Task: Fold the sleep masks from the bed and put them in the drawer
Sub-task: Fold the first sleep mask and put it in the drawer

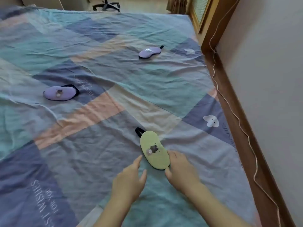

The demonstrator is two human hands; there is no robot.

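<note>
Green sleep mask between both hands, purple masks beyond.

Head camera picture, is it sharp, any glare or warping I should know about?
Head view: soft, even daylight with only faint shadows; a small bright sheen on the far purple mask; wide-angle bend shows in the wooden bed edge; both hands, left hand and right hand, and the green mask look slightly soft.
</note>
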